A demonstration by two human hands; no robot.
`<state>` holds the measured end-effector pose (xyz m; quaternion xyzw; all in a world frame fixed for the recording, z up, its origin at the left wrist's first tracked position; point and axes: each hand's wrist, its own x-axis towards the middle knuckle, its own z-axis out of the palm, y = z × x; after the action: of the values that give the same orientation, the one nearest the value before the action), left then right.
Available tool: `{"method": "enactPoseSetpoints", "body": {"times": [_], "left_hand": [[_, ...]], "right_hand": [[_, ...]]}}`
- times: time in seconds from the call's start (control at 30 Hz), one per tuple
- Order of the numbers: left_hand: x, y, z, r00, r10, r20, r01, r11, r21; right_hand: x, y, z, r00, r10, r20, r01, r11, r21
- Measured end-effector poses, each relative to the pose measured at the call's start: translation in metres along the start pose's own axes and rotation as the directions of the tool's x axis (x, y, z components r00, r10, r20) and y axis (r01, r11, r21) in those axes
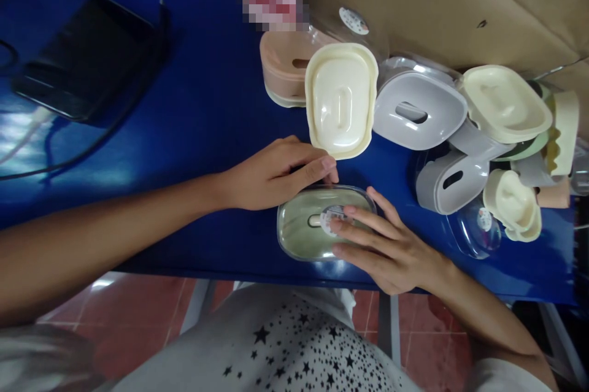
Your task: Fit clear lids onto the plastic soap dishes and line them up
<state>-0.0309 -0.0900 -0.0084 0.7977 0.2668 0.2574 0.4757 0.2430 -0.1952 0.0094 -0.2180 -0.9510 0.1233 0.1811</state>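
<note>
A pale green soap box [301,229] with a clear cover lies in front of me, near the table's front edge. On the cover is a round printed sticker [329,220], partly hidden by fingers. My right hand [391,251] lies over the cover's right end, its fingers spread and some tips on the sticker. Just beyond the box's far edge is my left hand [288,174], thumb and fingers drawn together; anything between them is hidden. Its thumb tip comes close to the lower rim of a cream dish [342,100].
A peach box [280,67] stands behind the cream dish. Grey boxes [421,110], cream trays [506,103] and a clear cover [473,235] are heaped on the right. A black phone-like device [87,61] with cables lies left on the blue table [207,85]. Cardboard [437,5] lines the back.
</note>
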Motion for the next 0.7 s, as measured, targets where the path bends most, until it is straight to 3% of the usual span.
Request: {"method": "enactPoseSetpoints", "body": {"times": [0.17,0.37,0.47,0.6,0.7], "left_hand": [[-0.002,0.0,-0.001,0.998,-0.004,0.069,0.0,0.999,0.051],[0.0,-0.001,-0.003,0.998,0.034,0.045,-0.034,0.999,0.0],[-0.001,-0.001,-0.004,0.998,0.044,0.035,-0.044,0.999,0.008],[-0.01,0.002,-0.001,0.994,0.085,0.069,-0.092,0.99,0.102],[-0.015,0.003,0.005,0.991,0.122,0.059,-0.13,0.979,0.159]], "right_hand": [[0.001,-0.004,0.003,0.999,-0.047,0.008,0.047,0.99,-0.135],[-0.002,0.001,0.002,0.998,0.016,0.064,-0.012,0.999,-0.051],[-0.005,0.004,0.005,0.991,0.056,0.121,-0.042,0.993,-0.11],[-0.006,0.007,0.009,0.985,0.151,0.088,-0.13,0.969,-0.208],[-0.006,0.012,0.001,0.987,0.138,0.078,-0.119,0.97,-0.213]]}}
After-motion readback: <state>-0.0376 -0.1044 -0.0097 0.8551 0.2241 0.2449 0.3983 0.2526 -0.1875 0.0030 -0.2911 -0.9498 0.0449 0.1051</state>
